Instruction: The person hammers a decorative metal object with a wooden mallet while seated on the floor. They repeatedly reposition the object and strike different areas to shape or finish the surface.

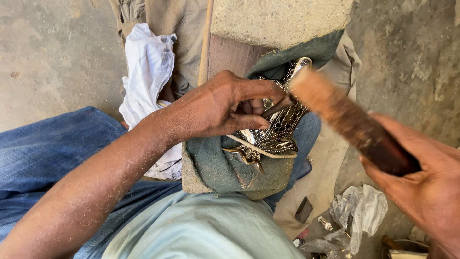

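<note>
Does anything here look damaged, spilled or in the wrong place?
Nothing looks damaged or spilled. The ornate metal piece lies on the green pad under the left hand. Only the crumpled plastic bag and small bits on the floor look untidy.

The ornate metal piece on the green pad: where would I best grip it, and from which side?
Judging by its pose, grip the ornate metal piece at its narrow upper end, coming from the left, where the left hand already pins it. The curled lower tips look sharp, and the wooden-handled tool in the right hand crowds the right.
</note>
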